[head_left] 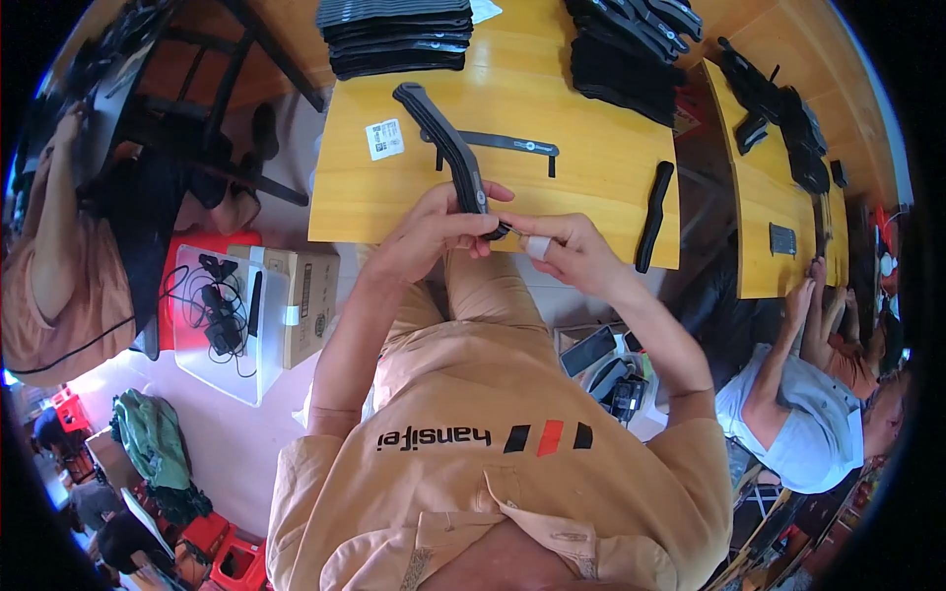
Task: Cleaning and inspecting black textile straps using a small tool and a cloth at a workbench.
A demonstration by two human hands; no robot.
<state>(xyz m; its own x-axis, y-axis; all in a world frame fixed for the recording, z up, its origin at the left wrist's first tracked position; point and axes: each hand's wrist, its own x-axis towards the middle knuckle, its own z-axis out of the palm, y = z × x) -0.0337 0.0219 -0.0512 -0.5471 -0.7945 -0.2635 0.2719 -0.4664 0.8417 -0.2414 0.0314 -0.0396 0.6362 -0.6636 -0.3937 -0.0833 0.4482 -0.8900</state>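
The black curved strip (448,143) is held aslant above the near edge of the wooden table (611,148), its far end raised over the tabletop and its near end brought close to the body. The lower part is gripped by the left hand (434,231), whose fingers are closed around it, presumably so that the long piece is steadied while its near end is exposed. By the right hand (581,256) that end is met at the fingertips, which are drawn nearly together; whether the strip itself or something thin is pinched there cannot be told. A white wrap (538,247) is worn on one right digit, perhaps as protection.

Behind the held piece, a flat strip (493,140) is laid crosswise, beside a white label (384,139). Another dark strip (655,217) is set near the right edge. The left stack (394,39) and right pile (623,84) are placed farther back, probably so that working space is left in front.
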